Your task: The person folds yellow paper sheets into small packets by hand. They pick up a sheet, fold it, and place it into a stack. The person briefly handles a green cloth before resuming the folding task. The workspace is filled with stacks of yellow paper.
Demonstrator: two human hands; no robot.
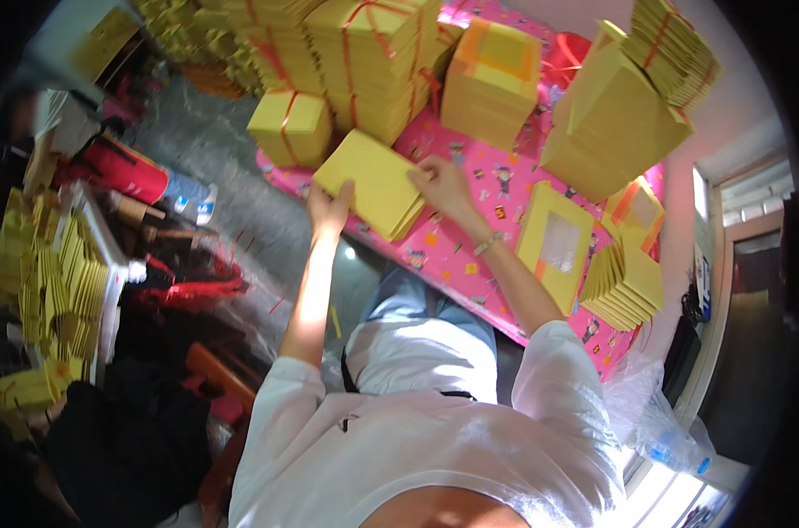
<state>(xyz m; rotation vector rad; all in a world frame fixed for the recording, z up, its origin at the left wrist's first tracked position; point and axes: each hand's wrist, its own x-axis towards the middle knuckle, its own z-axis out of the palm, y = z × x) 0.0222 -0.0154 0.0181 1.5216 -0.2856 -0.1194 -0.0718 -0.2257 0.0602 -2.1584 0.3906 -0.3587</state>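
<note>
A thin stack of yellow paper envelopes [371,180] is held at a slant over the front edge of the pink patterned table [434,255]. My left hand [331,209] grips its near left side, thumb on top and fingers underneath. At the right side, my right hand [441,187] pinches the edge of the stack between thumb and bent fingers. The lower right corner shows several layers slightly apart. Just behind the stack stands a small yellow bundle [290,128] tied with red string.
Tall tied yellow bundles [360,62] line the table's back, beside a yellow block [492,84] and a large leaning stack [611,123]. A windowed yellow piece [553,242] and a fanned pile [624,286] lie right. Yellow stacks fill a white-edged table [109,264] at left.
</note>
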